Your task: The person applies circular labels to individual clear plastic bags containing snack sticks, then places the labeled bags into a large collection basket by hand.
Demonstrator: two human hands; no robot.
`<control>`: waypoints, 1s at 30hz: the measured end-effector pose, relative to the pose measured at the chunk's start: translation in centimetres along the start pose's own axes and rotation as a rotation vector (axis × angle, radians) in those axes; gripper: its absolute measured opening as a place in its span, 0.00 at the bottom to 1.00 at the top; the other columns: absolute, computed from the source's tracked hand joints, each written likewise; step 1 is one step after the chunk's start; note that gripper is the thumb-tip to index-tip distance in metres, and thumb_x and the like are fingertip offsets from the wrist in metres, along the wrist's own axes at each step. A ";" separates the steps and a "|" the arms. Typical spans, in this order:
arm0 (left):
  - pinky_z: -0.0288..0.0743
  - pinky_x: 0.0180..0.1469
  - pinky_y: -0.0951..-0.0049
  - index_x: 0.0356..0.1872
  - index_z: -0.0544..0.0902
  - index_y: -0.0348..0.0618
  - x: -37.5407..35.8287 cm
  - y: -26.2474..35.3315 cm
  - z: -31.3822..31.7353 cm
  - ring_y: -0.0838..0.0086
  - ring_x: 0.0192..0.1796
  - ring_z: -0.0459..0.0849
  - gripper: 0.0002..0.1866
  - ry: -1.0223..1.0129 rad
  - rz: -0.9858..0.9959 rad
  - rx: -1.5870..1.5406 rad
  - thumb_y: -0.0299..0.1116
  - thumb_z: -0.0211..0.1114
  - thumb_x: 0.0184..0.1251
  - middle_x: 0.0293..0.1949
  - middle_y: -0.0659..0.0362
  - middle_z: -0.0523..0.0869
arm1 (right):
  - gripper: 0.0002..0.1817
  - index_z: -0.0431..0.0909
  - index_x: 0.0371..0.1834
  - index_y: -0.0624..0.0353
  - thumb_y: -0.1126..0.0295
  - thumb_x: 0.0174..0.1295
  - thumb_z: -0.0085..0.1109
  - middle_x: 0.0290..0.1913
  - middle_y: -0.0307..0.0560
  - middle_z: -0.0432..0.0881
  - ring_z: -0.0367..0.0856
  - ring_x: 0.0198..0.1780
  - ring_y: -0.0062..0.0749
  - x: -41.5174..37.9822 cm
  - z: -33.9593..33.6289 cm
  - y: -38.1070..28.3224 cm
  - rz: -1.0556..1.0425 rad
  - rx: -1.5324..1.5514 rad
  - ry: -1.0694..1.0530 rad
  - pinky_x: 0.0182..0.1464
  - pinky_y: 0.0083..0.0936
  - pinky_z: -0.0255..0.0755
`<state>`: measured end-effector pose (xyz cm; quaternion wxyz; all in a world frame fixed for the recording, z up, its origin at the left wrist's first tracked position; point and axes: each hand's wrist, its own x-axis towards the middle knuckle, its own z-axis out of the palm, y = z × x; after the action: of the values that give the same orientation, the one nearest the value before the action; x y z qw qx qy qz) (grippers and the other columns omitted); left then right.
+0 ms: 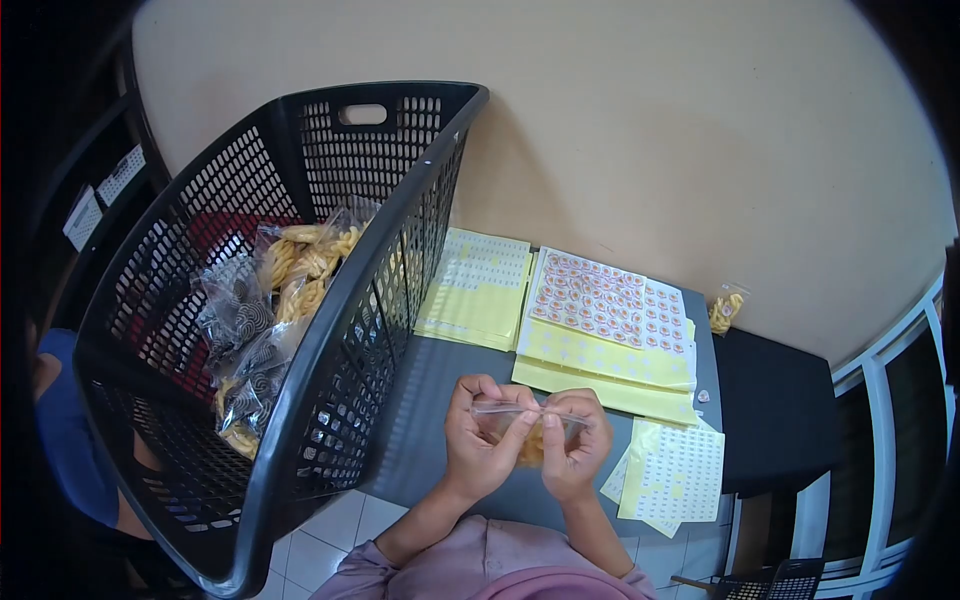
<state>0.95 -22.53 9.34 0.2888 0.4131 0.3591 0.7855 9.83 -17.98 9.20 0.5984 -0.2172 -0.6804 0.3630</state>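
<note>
Pinching the small clear plastic snack bag [527, 428] at lower centre, our left hand [483, 440] and right hand [578, 445] should press its top strip evenly, fingers closed on it.

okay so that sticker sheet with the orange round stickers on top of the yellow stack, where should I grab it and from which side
Probably the near right corner of the sticker sheet, coming in from the right side of the table. It lies flat on the yellow stack, so pinch a thin edge; that corner is bare of stickers' densest rows and away from the basket. Both hands now hold a small bag.
</note>
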 end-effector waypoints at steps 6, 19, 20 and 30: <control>0.70 0.42 0.82 0.46 0.58 0.38 0.1 0.3 0.0 0.79 0.36 0.77 0.22 0.039 -0.043 0.010 0.14 0.58 0.52 0.31 0.55 0.78 | 0.04 0.71 0.28 0.61 0.79 0.49 0.55 0.29 0.48 0.76 0.73 0.32 0.31 -0.1 -0.2 0.0 0.032 -0.007 -0.010 0.38 0.22 0.66; 0.71 0.43 0.80 0.63 0.48 0.32 0.1 0.3 0.0 0.78 0.34 0.79 0.41 -0.025 0.017 0.134 0.15 0.61 0.47 0.27 0.57 0.80 | 0.04 0.69 0.32 0.62 0.76 0.53 0.51 0.34 0.50 0.72 0.72 0.38 0.32 -0.3 -1.1 0.1 0.116 0.206 -0.120 0.43 0.25 0.65; 0.71 0.42 0.80 0.63 0.47 0.32 0.1 0.4 0.0 0.78 0.34 0.79 0.41 -0.031 0.001 0.136 0.15 0.61 0.47 0.27 0.57 0.80 | 0.04 0.69 0.32 0.62 0.76 0.54 0.51 0.33 0.50 0.72 0.72 0.38 0.32 -0.3 -1.2 0.0 0.113 0.193 -0.122 0.43 0.25 0.65; 0.72 0.40 0.80 0.60 0.51 0.30 0.0 -0.5 0.5 0.78 0.32 0.79 0.38 -0.031 0.057 0.164 0.16 0.62 0.49 0.26 0.57 0.80 | 0.05 0.69 0.32 0.63 0.78 0.53 0.52 0.34 0.50 0.73 0.73 0.37 0.32 -0.4 -1.3 -0.1 0.140 0.236 -0.062 0.43 0.24 0.66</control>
<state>1.43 -22.07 9.18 0.2368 0.4576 0.4059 0.7548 11.21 -18.07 9.05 0.5718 -0.1807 -0.6342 0.4880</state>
